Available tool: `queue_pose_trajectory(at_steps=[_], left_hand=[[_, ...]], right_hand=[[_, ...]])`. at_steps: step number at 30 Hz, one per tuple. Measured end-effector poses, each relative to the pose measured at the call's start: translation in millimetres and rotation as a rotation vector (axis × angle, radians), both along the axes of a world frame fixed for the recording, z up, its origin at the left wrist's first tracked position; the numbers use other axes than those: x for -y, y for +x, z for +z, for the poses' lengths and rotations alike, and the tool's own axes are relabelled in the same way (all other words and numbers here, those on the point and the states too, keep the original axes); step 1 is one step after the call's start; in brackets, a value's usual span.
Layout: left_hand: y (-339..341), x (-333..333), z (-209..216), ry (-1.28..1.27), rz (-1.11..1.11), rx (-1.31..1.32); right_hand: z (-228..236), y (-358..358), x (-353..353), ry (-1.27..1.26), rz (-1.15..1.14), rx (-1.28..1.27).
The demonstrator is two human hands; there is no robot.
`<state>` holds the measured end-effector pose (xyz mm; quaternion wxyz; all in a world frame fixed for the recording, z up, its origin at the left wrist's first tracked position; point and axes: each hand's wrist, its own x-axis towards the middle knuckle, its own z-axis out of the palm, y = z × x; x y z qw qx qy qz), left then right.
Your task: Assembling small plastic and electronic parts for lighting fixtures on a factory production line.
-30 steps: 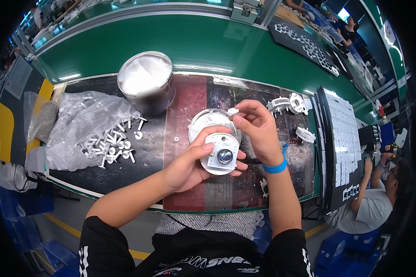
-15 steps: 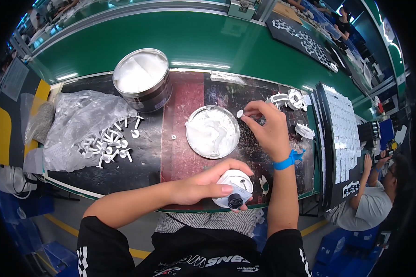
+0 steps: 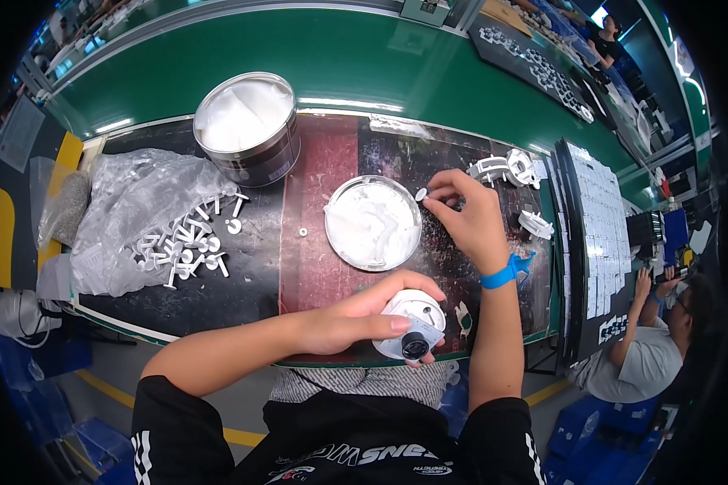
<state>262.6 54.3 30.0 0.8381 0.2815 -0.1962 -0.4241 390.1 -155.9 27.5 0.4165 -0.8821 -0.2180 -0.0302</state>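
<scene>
White round lens housing (image 3: 423, 318) drew back to five o'clock of clear round dish (image 3: 373, 267), left hand (image 3: 352, 321) gripping | right hand (image 3: 477, 222) pinched small white disc (image 3: 421, 195), two o'clock | white paste (image 3: 372, 222) lay exposed

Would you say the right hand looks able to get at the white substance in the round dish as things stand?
Probably yes: the right hand, pinching a small white piece, is beside the open dish, and nothing seems to cover the white substance; the left hand is clear of it.
</scene>
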Motion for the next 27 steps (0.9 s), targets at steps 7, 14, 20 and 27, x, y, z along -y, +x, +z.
queue_pose_trajectory(at_steps=[7, 14, 20, 27], left_hand=[[0, 0, -1, -0.02, 0.009, -0.012], [3, -2, -3, -0.037, 0.056, -0.039], [11, -8, 0, -0.086, 0.207, -0.062], [14, -10, 4, 0.008, 0.427, -0.128]], right_hand=[[-1, 0, 1, 0.028, -0.017, -0.05], [6, -3, -1, 0.224, -0.039, -0.174], [10, -8, -2, 0.537, 0.063, -0.4], [14, -24, -14, 0.794, 0.195, -0.512]])
